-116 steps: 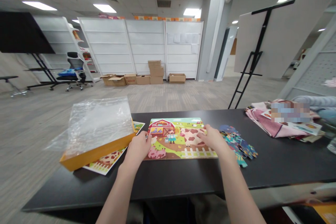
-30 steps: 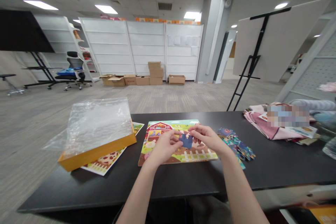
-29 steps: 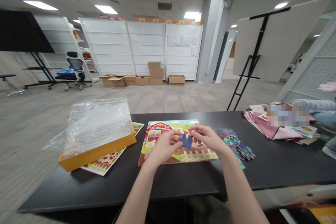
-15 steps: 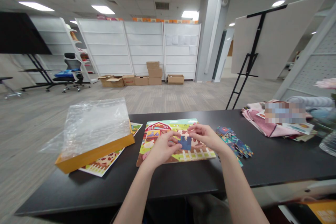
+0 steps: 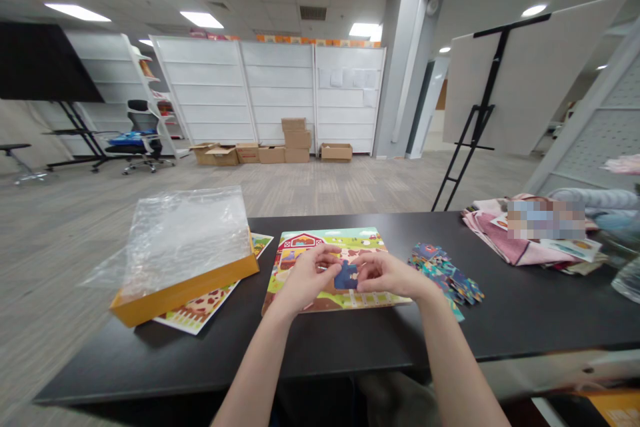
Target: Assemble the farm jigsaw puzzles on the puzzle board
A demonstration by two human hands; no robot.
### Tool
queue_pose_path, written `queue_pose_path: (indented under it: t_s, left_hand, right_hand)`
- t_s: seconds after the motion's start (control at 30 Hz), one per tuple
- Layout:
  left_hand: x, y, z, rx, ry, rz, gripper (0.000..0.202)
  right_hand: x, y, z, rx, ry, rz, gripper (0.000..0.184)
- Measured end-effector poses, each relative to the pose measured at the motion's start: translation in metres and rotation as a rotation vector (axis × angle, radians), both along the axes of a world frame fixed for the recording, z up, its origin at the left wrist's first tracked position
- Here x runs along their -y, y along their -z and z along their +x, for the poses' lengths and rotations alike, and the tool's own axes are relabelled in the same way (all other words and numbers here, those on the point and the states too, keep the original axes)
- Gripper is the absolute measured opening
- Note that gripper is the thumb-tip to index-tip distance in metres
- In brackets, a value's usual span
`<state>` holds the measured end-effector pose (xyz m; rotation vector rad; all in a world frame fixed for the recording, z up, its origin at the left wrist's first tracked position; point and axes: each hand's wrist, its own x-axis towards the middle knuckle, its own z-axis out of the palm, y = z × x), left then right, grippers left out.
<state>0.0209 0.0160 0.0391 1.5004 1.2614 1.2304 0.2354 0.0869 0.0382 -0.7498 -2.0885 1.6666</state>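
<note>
Firstly, at lower left, an open orange box [image 5: 185, 292] under clear plastic wrap [image 5: 183, 233], with a printed puzzle sheet [image 5: 195, 310] beneath it. Centre, on a black table [image 5: 150, 360]: a farmyard puzzle board [image 5: 325, 243], and on it a blue jigsaw piece [image 5: 346, 275] between the left hand [image 5: 305, 277] and right hand [image 5: 387, 275]. Both hands are drawn together at its sides; any clamping cannot be told. Right of the board: loose jigsaw pieces [image 5: 443, 273], heaped and unplaced. Far right: folded pink cloth [image 5: 500, 247].

Puzzle board [image 5: 320, 240] on table [image 5: 150, 360], plastic-wrapped box [image 5: 183, 247] left, loose pieces [image 5: 443, 273] right
</note>
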Motion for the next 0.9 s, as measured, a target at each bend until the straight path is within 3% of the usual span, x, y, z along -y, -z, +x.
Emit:
queue_pose_path:
  t_s: [0.1,0.2,0.37,0.5,0.6,0.9]
  left_hand:
    - [0.001,-0.001,0.000,0.095,0.023,-0.013,0.035]
    - [0.001,-0.002,0.000,0.135,-0.016,0.007,0.035]
    - [0.001,-0.006,-0.003,0.141,-0.118,0.017,0.032]
    - [0.002,-0.011,-0.006,0.137,-0.129,-0.027,0.030]
    - [0.003,-0.014,-0.007,0.133,-0.145,-0.024,0.028]
    - [-0.001,-0.005,-0.009,0.061,-0.128,-0.009,0.021]
  right_hand:
    - [0.004,-0.007,-0.005,0.013,0.001,0.069,0.038]
    - [0.007,-0.013,-0.010,0.000,0.074,0.152,0.042]
    - [0.010,-0.015,-0.017,-0.101,0.205,0.043,0.042]
    - [0.013,-0.017,-0.017,-0.075,0.161,-0.009,0.038]
    - [0.014,-0.019,-0.016,-0.019,0.133,-0.022,0.037]
    - [0.009,-0.012,-0.020,-0.074,0.285,0.015,0.039]
